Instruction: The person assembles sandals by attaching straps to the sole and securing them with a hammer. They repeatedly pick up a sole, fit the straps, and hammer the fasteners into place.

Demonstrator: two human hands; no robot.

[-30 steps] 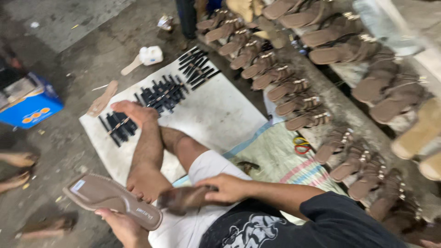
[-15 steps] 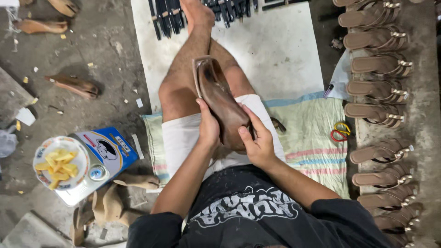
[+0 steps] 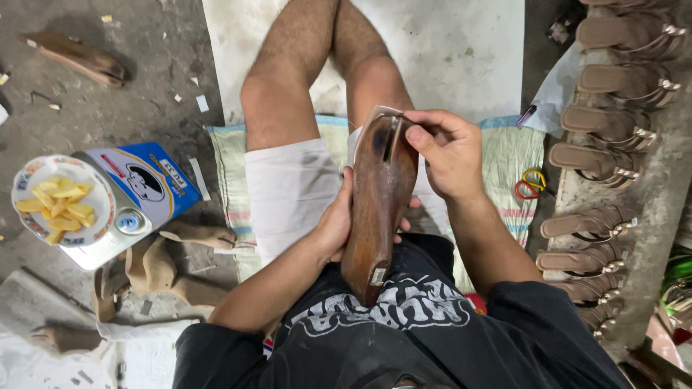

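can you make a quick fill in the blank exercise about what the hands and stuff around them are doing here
1. The left hand grips the brown ____ from the side.
2. The right hand pinches at the sole's ____ end.
3. The plate on the blue tin holds ____ pieces of food.
4. The finished sandals stand in a row on the person's ____ side.

Missing words: sole; upper; yellow; right

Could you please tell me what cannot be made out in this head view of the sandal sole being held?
- Left hand: its fingers are hidden behind the brown sole.
- Sole's far face: turned away from the camera.
- Right hand: what its fingertips pinch is too small to tell.
- Sandal row: cut off by the right edge.
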